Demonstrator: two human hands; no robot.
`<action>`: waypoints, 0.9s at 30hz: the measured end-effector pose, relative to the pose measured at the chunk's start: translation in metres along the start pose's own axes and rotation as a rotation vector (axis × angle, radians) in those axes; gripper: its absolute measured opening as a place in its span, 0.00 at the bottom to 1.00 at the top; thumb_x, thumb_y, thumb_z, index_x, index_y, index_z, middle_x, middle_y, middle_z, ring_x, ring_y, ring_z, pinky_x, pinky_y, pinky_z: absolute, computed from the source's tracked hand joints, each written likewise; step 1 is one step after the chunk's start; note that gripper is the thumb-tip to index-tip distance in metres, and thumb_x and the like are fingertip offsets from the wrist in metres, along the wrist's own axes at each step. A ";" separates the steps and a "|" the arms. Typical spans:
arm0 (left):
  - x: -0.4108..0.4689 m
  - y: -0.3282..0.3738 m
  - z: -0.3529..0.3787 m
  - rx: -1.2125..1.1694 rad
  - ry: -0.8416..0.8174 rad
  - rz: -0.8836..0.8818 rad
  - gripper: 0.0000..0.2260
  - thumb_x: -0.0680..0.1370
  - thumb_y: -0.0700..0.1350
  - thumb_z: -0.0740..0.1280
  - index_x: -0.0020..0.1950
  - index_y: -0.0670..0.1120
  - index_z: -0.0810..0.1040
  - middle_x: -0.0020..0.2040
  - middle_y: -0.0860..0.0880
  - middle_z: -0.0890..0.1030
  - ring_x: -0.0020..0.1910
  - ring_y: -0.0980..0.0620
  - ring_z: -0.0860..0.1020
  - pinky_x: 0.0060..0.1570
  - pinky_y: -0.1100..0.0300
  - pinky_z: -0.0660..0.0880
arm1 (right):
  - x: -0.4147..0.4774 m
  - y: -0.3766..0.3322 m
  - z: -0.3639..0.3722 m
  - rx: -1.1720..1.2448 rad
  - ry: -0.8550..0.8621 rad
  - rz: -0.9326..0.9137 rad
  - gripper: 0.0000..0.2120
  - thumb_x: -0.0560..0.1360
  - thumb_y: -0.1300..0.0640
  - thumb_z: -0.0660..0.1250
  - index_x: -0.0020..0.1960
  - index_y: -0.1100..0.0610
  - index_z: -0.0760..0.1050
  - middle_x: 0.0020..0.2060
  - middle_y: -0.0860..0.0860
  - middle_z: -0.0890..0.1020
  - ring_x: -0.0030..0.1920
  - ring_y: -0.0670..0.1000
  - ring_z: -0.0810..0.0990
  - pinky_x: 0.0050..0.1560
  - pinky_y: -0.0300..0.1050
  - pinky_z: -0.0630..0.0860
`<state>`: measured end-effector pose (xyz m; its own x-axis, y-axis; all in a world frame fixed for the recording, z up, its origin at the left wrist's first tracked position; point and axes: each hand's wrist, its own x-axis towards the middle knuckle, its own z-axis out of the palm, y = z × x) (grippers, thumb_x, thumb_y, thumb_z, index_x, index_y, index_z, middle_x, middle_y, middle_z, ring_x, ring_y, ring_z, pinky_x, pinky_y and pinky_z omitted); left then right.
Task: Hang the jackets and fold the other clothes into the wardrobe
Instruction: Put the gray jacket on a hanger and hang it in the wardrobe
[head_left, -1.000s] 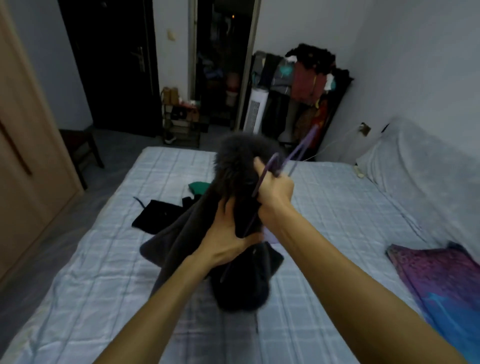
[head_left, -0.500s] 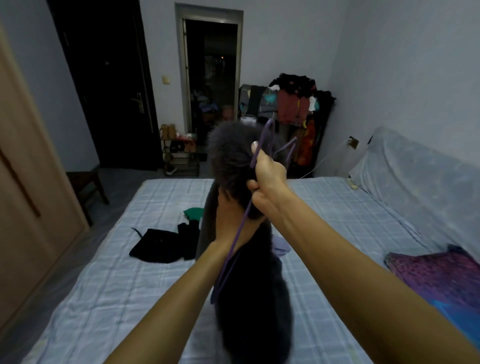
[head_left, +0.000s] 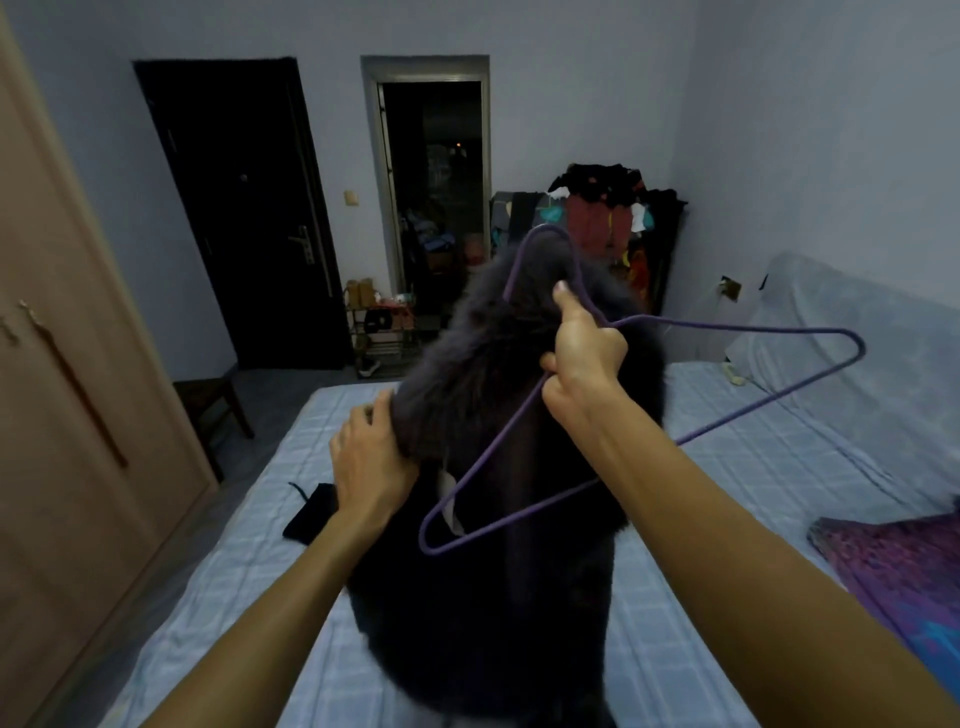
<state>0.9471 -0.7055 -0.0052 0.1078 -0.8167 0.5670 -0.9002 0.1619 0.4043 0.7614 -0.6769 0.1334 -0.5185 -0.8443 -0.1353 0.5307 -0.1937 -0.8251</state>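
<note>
- Charcoal fur-collared jacket (head_left: 493, 597) hangs in mid-air at the centre of view, above the pale blue checked bed (head_left: 260, 561). Whether its hem touches the quilt I cannot tell.
- Left hand (head_left: 371, 457), at 9 o'clock of the collar, has its grip closed on the fur edge and seems to carry most of the weight. Fur is slick and bulky, so that hold could slide off and drop the jacket in a heap.
- Right hand (head_left: 582, 358) has its grip wrapped round the thin purple wire hanger (head_left: 753, 326) just under the hook, with the forefinger stretched up the wire. Whether it also pins any cloth is hidden.
- The hanger lies tilted, one shoulder tip out toward 3 o'clock and the other down at 7 o'clock in front of the lining, neither inside a sleeve. Pushed in blind, the low tip could catch the pale label strip (head_left: 451, 493) or the lining rather than find the shoulder.
- The hook sits against the fur at 12 o'clock and may snag it.
- Wire this thin may sag under so bulky a coat, letting it slip off one side on the way to the tan wooden wardrobe (head_left: 78, 415) at 9 o'clock.
- The black garment (head_left: 311, 514) on the bed at 8 o'clock could be buried if the jacket falls.
</note>
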 end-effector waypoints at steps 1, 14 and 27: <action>-0.008 -0.010 0.006 0.028 -0.023 -0.049 0.31 0.68 0.47 0.71 0.69 0.47 0.65 0.56 0.39 0.74 0.53 0.36 0.74 0.54 0.42 0.68 | 0.004 -0.002 -0.003 -0.005 0.010 0.001 0.09 0.71 0.53 0.73 0.41 0.57 0.75 0.32 0.50 0.77 0.31 0.51 0.74 0.22 0.38 0.64; -0.040 -0.032 0.052 -0.394 -0.020 -1.090 0.21 0.80 0.41 0.59 0.72 0.36 0.62 0.70 0.34 0.66 0.68 0.35 0.65 0.66 0.44 0.61 | 0.035 -0.001 -0.046 -0.071 0.108 -0.002 0.10 0.71 0.54 0.73 0.47 0.57 0.77 0.35 0.50 0.79 0.24 0.45 0.74 0.18 0.33 0.60; 0.051 -0.003 0.004 -0.221 -0.262 -0.362 0.16 0.75 0.47 0.60 0.53 0.36 0.78 0.53 0.36 0.80 0.54 0.36 0.77 0.51 0.51 0.72 | 0.059 0.086 -0.133 -1.273 -0.253 0.004 0.21 0.80 0.43 0.55 0.41 0.58 0.74 0.27 0.52 0.75 0.24 0.49 0.74 0.24 0.37 0.65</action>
<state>0.9535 -0.7497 0.0190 0.2619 -0.9494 0.1736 -0.7104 -0.0679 0.7005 0.6868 -0.6769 -0.0184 -0.3044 -0.9410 -0.1477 -0.5468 0.2996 -0.7818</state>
